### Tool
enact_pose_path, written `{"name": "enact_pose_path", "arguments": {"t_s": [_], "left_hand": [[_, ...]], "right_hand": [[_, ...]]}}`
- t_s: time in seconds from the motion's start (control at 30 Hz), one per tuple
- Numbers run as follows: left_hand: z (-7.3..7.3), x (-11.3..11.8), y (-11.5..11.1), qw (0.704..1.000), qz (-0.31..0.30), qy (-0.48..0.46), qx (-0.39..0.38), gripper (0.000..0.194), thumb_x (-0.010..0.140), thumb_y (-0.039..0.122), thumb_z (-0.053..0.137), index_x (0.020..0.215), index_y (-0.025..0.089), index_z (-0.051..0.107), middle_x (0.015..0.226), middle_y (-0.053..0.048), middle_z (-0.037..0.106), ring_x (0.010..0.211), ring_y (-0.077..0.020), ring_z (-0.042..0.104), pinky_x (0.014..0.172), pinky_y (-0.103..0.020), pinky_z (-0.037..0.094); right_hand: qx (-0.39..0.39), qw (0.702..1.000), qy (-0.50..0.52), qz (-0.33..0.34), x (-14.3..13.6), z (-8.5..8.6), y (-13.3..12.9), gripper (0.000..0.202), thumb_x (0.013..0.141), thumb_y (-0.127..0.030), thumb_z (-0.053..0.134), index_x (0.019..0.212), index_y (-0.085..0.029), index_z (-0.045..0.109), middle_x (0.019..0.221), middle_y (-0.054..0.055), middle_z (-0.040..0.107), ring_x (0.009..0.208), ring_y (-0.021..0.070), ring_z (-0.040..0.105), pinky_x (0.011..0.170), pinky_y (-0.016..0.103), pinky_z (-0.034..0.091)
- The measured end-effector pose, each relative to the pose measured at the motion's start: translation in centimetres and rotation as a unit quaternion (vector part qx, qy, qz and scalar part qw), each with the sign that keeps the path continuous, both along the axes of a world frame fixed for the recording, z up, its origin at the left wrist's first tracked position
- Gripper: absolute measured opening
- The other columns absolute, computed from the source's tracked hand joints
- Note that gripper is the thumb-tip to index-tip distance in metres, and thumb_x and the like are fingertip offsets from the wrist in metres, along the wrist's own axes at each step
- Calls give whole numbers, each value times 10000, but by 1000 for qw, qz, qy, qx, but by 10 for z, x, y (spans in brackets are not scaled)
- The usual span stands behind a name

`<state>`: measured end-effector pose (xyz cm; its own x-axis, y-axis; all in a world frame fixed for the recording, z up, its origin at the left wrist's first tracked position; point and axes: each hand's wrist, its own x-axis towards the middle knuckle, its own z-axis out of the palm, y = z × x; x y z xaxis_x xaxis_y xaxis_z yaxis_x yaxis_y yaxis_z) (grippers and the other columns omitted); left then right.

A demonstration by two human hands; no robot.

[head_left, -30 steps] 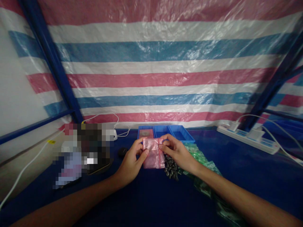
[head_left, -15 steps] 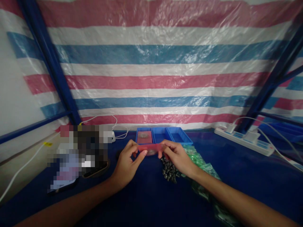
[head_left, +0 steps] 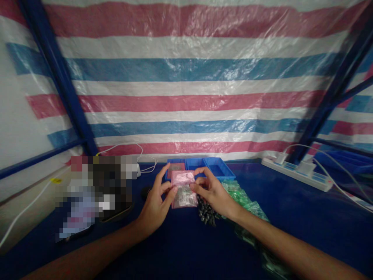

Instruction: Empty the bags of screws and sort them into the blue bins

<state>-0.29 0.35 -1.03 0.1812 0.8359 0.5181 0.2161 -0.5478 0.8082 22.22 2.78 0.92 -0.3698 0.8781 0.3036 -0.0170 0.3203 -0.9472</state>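
Observation:
A small pink plastic bag (head_left: 184, 190) with a greyish, silvery lower part is held up between both hands, its flat face toward me. My left hand (head_left: 155, 198) pinches its left edge between thumb and fingers, with the index finger raised. At its right edge, my right hand (head_left: 211, 192) grips it with thumb and bent fingers. What lies inside the bag is too blurred to name. Behind it stands a blue compartment tray (head_left: 220, 168), with another pink bag (head_left: 176, 167) in the left compartment. A pile of small dark screw-like parts (head_left: 207, 214) lies beneath my right hand.
Green-tinted clear bags (head_left: 240, 196) trail along the table right of the pile, partly under my right forearm. A white power strip (head_left: 297, 174) with plugs sits at the back right, near blue bins (head_left: 344, 161). Pixelated items (head_left: 107, 186) stand at the left.
The pink bag has turned from nearly edge-on to showing its flat face, and now hangs lower. Both hands still hold it, and my left index finger has lifted.

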Motion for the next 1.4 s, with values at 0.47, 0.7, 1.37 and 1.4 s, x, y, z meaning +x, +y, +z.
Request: {"name": "enact_pose_path", "arguments": {"t_s": [0.47,0.7,1.37,1.4], "left_hand": [[5,-1,2,989,19,141,47,205,1011,315,624,1068,203,787,903,-26,732,800,-189,655,723,-274,484],[3,2,2,997,13,73,18,296,1057,372,558,953,176,754,976,-41,753,905,-212,679,812,-293,506],[-1,-1,-1,998,21,59,11,469,1081,271,393,1533,252,520,1405,-86,662,1212,-255,645,1090,-423,485],[-2,-1,-1,998,19,64,19,486,1061,239,409,1535,250,519,1448,-83,641,1272,-260,619,1118,-426,464]], "right_hand": [[38,998,-58,-5,7,10,6,286,976,-335,493,911,-183,727,757,8,668,525,119,438,525,275,342],[84,993,-82,5,9,15,4,356,1009,-402,594,726,-191,638,705,-22,532,609,127,452,597,279,348],[-10,999,6,42,8,11,5,373,911,-470,797,1096,-244,565,648,-81,558,470,78,404,432,208,276],[-7,999,2,35,9,12,5,345,915,-475,787,1076,-233,601,639,-77,551,458,74,400,423,209,280]]}}
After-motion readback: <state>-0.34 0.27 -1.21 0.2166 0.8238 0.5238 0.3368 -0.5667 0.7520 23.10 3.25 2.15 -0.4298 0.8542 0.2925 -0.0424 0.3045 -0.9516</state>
